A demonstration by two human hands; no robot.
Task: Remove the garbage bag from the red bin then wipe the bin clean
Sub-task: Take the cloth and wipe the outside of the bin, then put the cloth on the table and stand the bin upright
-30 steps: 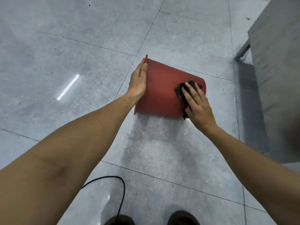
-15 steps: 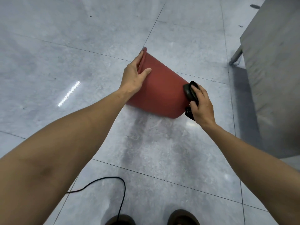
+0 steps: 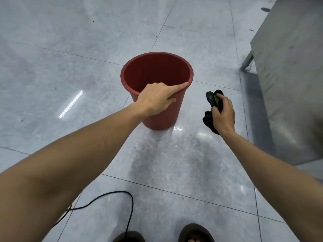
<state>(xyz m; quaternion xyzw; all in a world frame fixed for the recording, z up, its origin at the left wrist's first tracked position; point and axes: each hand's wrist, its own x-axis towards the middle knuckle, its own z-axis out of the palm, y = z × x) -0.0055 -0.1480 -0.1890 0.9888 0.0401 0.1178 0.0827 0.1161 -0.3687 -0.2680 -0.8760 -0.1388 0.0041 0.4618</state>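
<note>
Bin (image 3: 162, 109), red and round, stands upright on the grey tiled floor (image 3: 52, 70) straight ahead of you, its open mouth facing up and no bag showing over its rim. Its inside wall is plain red; the bottom is out of sight from this angle.

Your left hand (image 3: 155, 98) lies over the near edge of the rim. The forefinger is stretched out along the rim toward the right, the thumb rests against the outer wall, and the other fingers seem to dip inside, though you cannot see them well enough to say whether they clasp the edge.

Your right hand (image 3: 222, 114) is held clear of the bin, off to its right and apart from it. Its fingers are curled tight round a dark cloth (image 3: 212, 100), which bunches out above the thumb with a patch of green showing and hangs in a fold below the fist.

A grey cabinet (image 3: 288, 75) on a metal leg stands at your right. A black cable (image 3: 130, 210) loops across the floor near your shoes (image 3: 195, 233).
</note>
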